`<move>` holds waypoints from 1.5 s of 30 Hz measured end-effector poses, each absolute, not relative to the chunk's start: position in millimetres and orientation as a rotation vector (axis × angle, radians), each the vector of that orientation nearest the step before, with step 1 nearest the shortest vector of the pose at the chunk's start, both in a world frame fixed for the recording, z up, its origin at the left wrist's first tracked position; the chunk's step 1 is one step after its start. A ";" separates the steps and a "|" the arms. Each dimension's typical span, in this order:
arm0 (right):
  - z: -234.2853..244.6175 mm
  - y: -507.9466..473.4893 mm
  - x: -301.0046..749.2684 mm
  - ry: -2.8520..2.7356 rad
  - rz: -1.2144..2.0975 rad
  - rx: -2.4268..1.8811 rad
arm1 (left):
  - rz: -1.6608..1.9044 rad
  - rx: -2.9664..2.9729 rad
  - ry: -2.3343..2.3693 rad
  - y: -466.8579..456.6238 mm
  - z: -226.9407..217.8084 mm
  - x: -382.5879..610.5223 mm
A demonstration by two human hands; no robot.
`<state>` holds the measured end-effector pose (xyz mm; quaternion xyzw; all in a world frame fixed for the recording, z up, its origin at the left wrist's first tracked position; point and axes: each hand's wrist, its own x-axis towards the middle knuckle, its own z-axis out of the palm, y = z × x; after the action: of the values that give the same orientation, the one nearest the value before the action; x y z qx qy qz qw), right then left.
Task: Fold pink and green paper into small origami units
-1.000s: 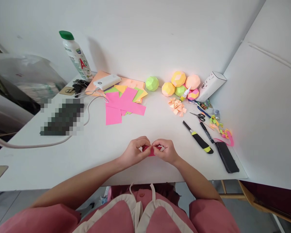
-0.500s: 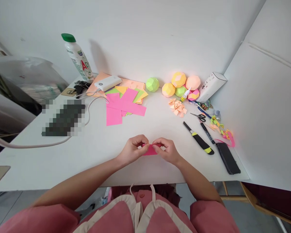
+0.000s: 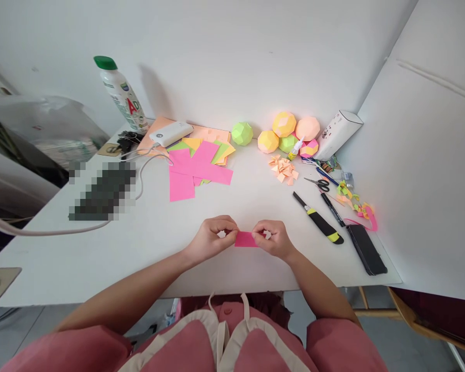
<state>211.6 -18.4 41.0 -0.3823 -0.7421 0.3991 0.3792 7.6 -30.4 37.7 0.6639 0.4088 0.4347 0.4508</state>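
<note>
While both hands work near the front edge of the white table (image 3: 101, 248), they pinch a small folded pink paper strip (image 3: 246, 239) between them. The left hand (image 3: 211, 238) grips the strip's left end with curled fingers, and the right hand (image 3: 273, 238) closes on its right end, so the strip lies level just above the tabletop. Behind the strip, well apart, lies a loose pile of pink sheets (image 3: 194, 170). To the right of the strip rests a black-and-yellow utility knife (image 3: 318, 218), with scissors (image 3: 318, 183) beyond it. Far behind the strip, paper balls (image 3: 284, 133) cluster by the wall.
</note>
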 end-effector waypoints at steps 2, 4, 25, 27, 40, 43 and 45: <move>42.2 -14.7 218.3 -1.797 1.083 -1.050 | 1.089 1.611 1.060 -27.9 38.0 4.7; 41.1 -10.8 222.7 -1.664 1.159 -1.110 | 1.079 1.551 1.086 -26.4 36.6 4.4; 30.8 -11.4 208.9 -1.981 0.522 -0.847 | 0.864 1.184 1.142 -30.0 32.5 9.8; 32.4 -12.9 208.0 -1.923 0.699 -0.895 | 0.989 1.492 1.265 -30.7 30.4 9.3; 15.5 -20.6 200.2 -1.986 0.843 -0.925 | 0.919 1.725 1.088 -34.0 16.1 14.2; 18.0 -21.9 199.1 -1.975 0.923 -0.954 | 0.918 1.740 1.045 -35.5 18.9 13.9; 21.1 -21.3 200.6 -1.964 0.982 -0.980 | 0.930 1.709 1.036 -35.7 22.3 12.9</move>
<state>200.6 -21.3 21.1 -0.3803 -0.7621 0.3808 0.3601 12.9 -35.7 22.3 0.6918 0.4192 0.3765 0.4515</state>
